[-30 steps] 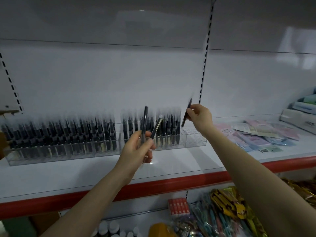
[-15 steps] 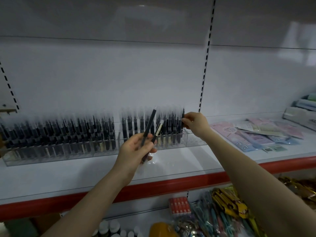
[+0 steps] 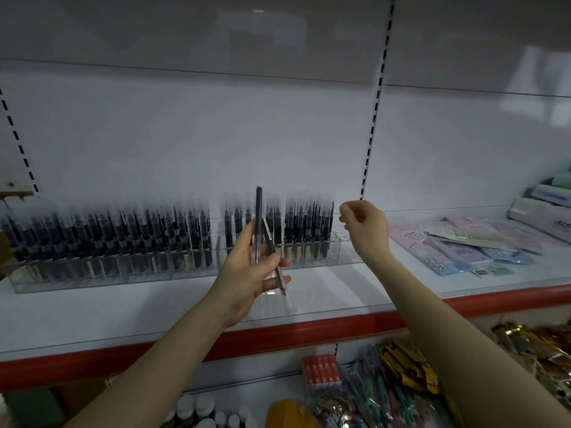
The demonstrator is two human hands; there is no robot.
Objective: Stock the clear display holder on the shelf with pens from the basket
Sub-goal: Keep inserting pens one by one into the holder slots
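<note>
Pens (image 3: 259, 216), two, in left hand (image 3: 247, 273) grip, right hand (image 3: 366, 227) loosely curled, apparently empty

The long clear plastic display holder (image 3: 123, 273) is glossy and see-through, like the barrels of the two slim dark-capped plastic pens (image 3: 259, 211). The flat white shelf (image 3: 340, 288) is smooth with a soft sheen, and its red edge strip (image 3: 309, 330) is shinier. The white back panel (image 3: 216, 134) is smooth and faintly reflective. The flat pastel packets (image 3: 448, 245) look glossy, and the crinkled gold wrappers (image 3: 398, 362) look like foil.
</note>
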